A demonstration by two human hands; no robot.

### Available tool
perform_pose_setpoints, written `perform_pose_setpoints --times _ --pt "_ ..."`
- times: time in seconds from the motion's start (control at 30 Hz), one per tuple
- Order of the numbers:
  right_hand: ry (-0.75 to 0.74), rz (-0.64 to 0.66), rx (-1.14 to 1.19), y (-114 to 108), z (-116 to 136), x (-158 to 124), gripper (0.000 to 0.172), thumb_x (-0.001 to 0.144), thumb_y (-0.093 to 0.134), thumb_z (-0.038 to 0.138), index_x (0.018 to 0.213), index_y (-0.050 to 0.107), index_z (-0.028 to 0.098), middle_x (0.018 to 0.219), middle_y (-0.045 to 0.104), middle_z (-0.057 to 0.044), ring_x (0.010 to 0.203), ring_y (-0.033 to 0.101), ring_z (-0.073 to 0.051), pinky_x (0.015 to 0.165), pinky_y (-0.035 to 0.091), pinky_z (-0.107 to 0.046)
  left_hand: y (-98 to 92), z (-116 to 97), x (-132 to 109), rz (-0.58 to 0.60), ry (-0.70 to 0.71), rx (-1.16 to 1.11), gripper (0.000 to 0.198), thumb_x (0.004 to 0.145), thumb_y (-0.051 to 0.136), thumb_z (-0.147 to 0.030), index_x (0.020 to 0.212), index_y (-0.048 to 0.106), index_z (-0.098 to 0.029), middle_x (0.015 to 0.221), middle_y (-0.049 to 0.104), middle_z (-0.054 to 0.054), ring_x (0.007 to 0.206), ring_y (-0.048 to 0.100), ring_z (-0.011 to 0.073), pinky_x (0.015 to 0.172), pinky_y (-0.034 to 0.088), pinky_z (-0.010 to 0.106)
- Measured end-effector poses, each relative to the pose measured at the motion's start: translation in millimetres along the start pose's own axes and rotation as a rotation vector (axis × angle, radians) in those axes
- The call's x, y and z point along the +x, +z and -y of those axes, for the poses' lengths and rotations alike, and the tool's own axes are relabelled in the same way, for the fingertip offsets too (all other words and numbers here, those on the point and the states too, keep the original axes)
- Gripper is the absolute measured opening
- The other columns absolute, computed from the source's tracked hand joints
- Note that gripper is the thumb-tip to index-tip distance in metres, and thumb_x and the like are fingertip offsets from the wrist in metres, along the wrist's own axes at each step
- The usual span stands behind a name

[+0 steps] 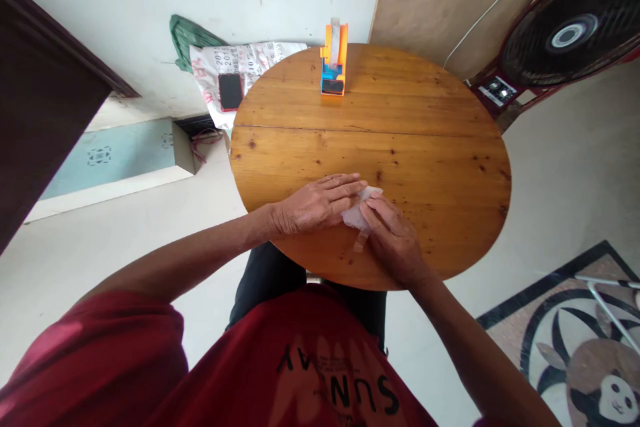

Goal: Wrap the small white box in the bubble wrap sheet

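Note:
A small, crumpled whitish piece (355, 216), thin like tissue or plastic film, lies on the round wooden table (320, 147) near its front. From its lower side sticks out a short strip of clear tape (360, 241). My left hand (320, 203) rests flat, fingers stretched and together, its fingertips over the left edge of the piece. With bent fingers my right hand (395, 233) grips the right side of the piece, thumb hidden. At the far side of the table stands an orange and blue tape dispenser (341, 53), apart from both hands.
A dark phone (231, 92) lies on a printed white bag (260, 57) beyond the table's left edge, with a green bag (193, 40) behind it. At the right is a large fan (565, 33). A white cable (493, 7) runs down the wall.

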State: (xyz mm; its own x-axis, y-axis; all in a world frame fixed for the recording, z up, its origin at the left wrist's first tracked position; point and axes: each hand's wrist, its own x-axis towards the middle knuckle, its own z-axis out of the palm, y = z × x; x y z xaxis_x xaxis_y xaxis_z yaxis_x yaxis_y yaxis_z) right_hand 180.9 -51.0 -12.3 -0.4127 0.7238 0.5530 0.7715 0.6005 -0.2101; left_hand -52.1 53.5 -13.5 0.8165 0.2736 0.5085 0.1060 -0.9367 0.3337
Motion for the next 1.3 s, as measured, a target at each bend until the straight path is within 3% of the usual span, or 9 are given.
perform_pose_setpoints --times 0.17,0.3,0.43,0.57,0.63,0.73,1.0,1.13,1.3 --pt "0.014 0.024 -0.012 -1.4 -0.9 -3.9 0.066 0.097 0.052 0.004 0.156 0.040 0.030 0.137 0.067 -0.011 0.137 0.057 -0.028 0.112 0.053 -0.044 8.4 7.8 6.2 -0.024 0.019 -0.042 0.030 0.101 0.052 -0.028 0.125 0.063 -0.013 0.147 0.057 0.018 0.148 0.044 0.0258 0.121 0.043 0.048" --pt "0.071 0.044 0.075 -1.5 -6.8 2.0 0.058 0.097 0.050 0.007 0.150 0.049 0.031 0.138 0.067 -0.009 0.137 0.057 -0.027 0.111 0.053 -0.044 11.9 3.7 14.0 -0.044 -0.078 -0.127 0.024 0.098 0.055 -0.027 0.116 0.063 -0.014 0.139 0.063 0.018 0.133 0.058 0.0260 0.111 0.051 0.045" --pt "0.176 0.077 0.215 -9.8 -13.0 19.6 0.051 0.095 0.049 0.009 0.141 0.059 0.027 0.140 0.064 -0.010 0.132 0.060 -0.026 0.111 0.052 -0.046 7.0 -9.2 24.0 -0.100 -0.368 -0.375 0.027 0.085 0.065 -0.022 0.111 0.061 -0.014 0.127 0.067 0.017 0.115 0.066 0.0260 0.096 0.055 0.041" --pt "0.449 0.184 0.446 -28.1 -14.9 43.7 0.050 0.089 0.063 0.020 0.138 0.060 0.029 0.137 0.067 -0.006 0.127 0.063 -0.027 0.110 0.052 -0.048 -0.9 -18.0 33.6 -0.148 -0.747 -0.913 0.031 0.082 0.071 -0.034 0.103 0.060 -0.015 0.099 0.071 0.007 0.088 0.068 0.0184 0.081 0.054 0.032" --pt "0.555 0.271 0.577 -33.3 -16.2 53.9 0.060 0.085 0.071 0.025 0.142 0.056 0.031 0.140 0.065 -0.005 0.128 0.062 -0.027 0.110 0.051 -0.049 -3.6 -17.2 37.0 -0.152 -0.827 -1.137 0.038 0.080 0.075 -0.040 0.104 0.061 -0.014 0.098 0.070 0.006 0.089 0.067 0.0175 0.082 0.052 0.031" --pt "0.598 0.300 0.685 -27.9 -22.0 63.6 0.069 0.079 0.077 0.027 0.144 0.054 0.030 0.143 0.064 -0.006 0.129 0.061 -0.029 0.111 0.049 -0.050 -6.1 -11.2 40.1 -0.155 -0.903 -1.252 0.048 0.075 0.080 -0.043 0.109 0.064 -0.013 0.098 0.070 0.006 0.087 0.065 0.0169 0.081 0.050 0.029" --pt "0.726 0.166 0.876 5.7 -45.2 73.9 0.082 0.067 0.087 0.038 0.141 0.056 0.023 0.133 0.070 -0.014 0.113 0.072 -0.031 0.097 0.059 -0.050 -10.2 5.7 46.1 -0.103 -0.980 -0.897 0.038 0.088 0.059 -0.043 0.108 0.073 -0.014 0.089 0.070 0.004 0.079 0.062 0.0173 0.071 0.046 0.028" --pt "0.759 0.153 0.916 8.2 -49.0 76.7 0.087 0.066 0.088 0.039 0.143 0.054 0.023 0.131 0.071 -0.015 0.114 0.071 -0.032 0.097 0.058 -0.051 -4.4 7.5 48.1 -0.179 -0.986 -1.054 0.048 0.087 0.065 -0.050 0.119 0.070 -0.014 0.098 0.074 0.006 0.086 0.067 0.0193 0.076 0.049 0.029" --pt "0.772 0.146 0.872 8.9 -47.0 76.0 0.084 0.066 0.088 0.042 0.140 0.055 0.024 0.125 0.074 -0.013 0.112 0.072 -0.032 0.098 0.057 -0.053 -0.9 8.1 48.0 -0.234 -0.969 -1.261 0.053 0.082 0.075 -0.049 0.120 0.069 -0.013 0.101 0.075 0.008 0.081 0.067 0.0166 0.074 0.049 0.027"
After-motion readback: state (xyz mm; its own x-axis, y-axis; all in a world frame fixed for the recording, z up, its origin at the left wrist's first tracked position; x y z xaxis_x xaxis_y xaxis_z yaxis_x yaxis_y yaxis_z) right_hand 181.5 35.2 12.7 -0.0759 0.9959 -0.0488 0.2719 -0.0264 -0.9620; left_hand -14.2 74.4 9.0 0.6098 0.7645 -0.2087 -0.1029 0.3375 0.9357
